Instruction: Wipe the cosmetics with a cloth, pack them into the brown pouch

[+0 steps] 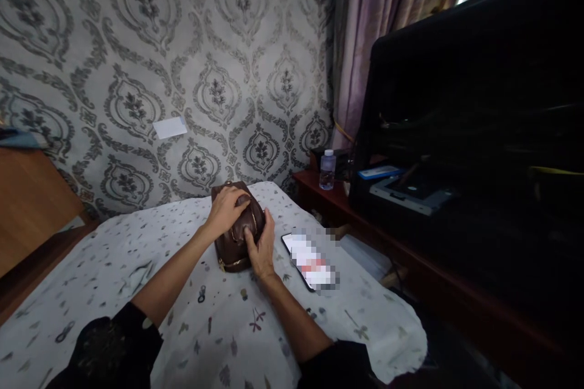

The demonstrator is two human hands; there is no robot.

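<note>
A brown leather bag [230, 250] with gold-coloured zips rests on a white patterned cloth [191, 316]. Over its upper left part lies my left hand [227, 209], fingers curled across the leather. My right hand [262, 249] grips the right side, its thumb on the face near a zip and the other fingers round the edge. Between the hands, part of the zip line shows; the undersides of the fingers are hidden. To the right of my right hand lies a phone [310, 261] with a lit screen, partly blurred out.
A clear bottle with a white cap [327, 170] stands on a reddish wooden surface [314, 185] at the back right. A large black screen or panel [456, 85] fills the right side. Wooden furniture [36, 206] borders the left; patterned wallpaper [219, 91] rises behind.
</note>
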